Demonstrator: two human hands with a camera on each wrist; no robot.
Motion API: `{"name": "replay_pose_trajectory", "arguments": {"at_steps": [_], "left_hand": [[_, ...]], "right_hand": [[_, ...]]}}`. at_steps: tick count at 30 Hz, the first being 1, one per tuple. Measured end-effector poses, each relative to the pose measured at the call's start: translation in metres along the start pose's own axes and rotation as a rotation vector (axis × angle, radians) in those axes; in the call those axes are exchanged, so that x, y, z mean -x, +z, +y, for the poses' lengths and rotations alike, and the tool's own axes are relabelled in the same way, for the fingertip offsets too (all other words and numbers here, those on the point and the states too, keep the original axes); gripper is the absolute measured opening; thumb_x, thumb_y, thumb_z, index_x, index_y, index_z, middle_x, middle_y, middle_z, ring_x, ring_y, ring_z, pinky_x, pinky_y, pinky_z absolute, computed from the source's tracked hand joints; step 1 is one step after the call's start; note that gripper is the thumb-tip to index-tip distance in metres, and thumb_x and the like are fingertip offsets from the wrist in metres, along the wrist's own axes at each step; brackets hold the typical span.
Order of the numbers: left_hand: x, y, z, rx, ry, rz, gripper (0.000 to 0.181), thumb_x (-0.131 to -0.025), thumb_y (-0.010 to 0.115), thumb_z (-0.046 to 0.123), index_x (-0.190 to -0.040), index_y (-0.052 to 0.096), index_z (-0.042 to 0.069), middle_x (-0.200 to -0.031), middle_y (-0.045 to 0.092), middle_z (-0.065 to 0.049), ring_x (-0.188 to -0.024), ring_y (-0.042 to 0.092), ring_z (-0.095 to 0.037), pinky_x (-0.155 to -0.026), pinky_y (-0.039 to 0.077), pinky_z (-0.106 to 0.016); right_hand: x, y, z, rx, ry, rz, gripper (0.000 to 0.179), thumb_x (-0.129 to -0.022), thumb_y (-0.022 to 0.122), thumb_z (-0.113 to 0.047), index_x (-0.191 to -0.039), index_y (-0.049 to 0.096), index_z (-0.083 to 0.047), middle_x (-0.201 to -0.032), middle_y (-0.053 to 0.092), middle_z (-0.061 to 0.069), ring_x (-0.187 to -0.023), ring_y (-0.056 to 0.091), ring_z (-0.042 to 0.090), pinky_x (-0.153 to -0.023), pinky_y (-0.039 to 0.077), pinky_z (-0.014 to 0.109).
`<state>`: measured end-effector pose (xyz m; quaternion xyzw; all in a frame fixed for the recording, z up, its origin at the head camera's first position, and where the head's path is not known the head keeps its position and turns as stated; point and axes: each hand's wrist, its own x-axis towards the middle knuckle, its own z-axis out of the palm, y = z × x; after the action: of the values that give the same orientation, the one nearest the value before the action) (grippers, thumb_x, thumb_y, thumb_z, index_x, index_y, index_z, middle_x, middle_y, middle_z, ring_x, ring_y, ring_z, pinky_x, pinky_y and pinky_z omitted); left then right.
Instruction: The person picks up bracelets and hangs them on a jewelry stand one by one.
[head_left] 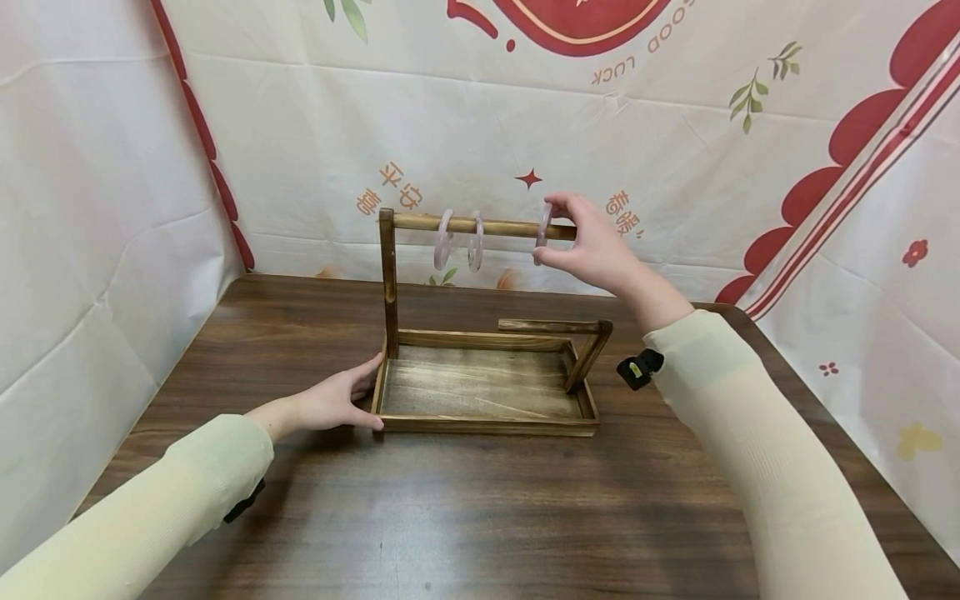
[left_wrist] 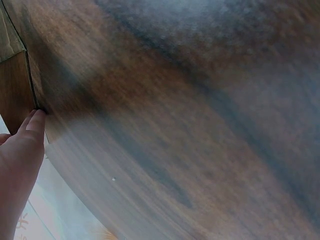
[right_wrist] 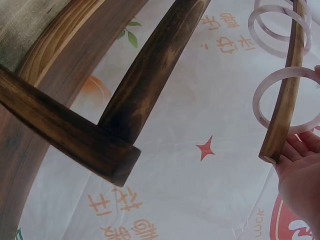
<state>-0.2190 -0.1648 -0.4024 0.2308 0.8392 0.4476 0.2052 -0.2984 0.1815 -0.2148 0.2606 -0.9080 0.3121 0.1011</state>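
A wooden jewellery stand has a tray base, a long upper bar and a short lower bar. Two pale pink bangles, a left one and a right one, hang on the upper bar. Near that bar's free end, my right hand pinches a third bangle between thumb and fingers; the right wrist view shows this bangle encircling the bar. My left hand holds the tray's left end, its thumb at the front corner and its fingers toward the rear post.
The stand rests on a dark wooden table. Behind it hangs a white printed cloth, with more cloth at both sides. The lower bar's angled post rises from the tray's right end, below my right forearm.
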Motion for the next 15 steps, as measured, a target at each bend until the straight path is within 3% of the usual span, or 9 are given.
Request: {"name": "replay_pose_trajectory", "arguments": {"at_steps": [15], "left_hand": [[0.0002,0.0001,0.0000,0.013,0.004,0.005,0.104,-0.080,0.074,0.019,-0.149,0.000,-0.004,-0.154,0.003,-0.028,-0.134,0.029,-0.047,-0.109,0.030,-0.054]], "right_hand": [[-0.0063,0.0048,-0.0108,0.046,-0.005,-0.057,0.069,-0.079,0.071,-0.016,-0.138,0.038,-0.002,-0.129,0.046,0.015,-0.128,0.043,0.030,-0.108,0.037,0.042]]}}
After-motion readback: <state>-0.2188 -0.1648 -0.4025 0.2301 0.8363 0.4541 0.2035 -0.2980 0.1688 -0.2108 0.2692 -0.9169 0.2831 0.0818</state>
